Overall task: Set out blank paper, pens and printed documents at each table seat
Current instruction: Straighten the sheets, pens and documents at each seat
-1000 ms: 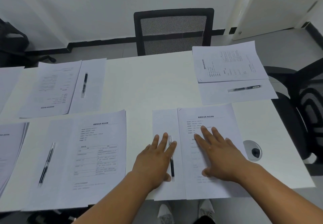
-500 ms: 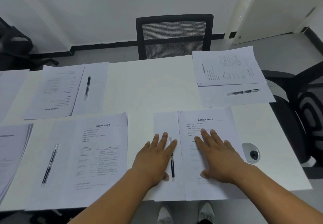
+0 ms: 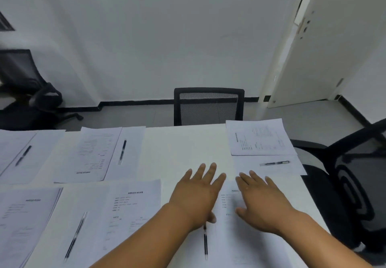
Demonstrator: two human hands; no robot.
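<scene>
The nearest seat's printed document [image 3: 234, 215] and pen [image 3: 205, 240] lie on the table [image 3: 183, 146] by its near edge; since a moment ago my view has tilted up and both flat hands, left hand [image 3: 196, 196] and right hand [image 3: 261, 203], have slid forward, gripping nothing, so I judge this seat finished. I count five pens and six paper sets in view.

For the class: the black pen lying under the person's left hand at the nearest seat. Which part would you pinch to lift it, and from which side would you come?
Pinch the pen at the exposed near half of its barrel, coming from above with fingers either side. It lies flat on the paper, running towards and away from the person, and its far end is hidden under the left hand, so only that stretch is free.
</scene>
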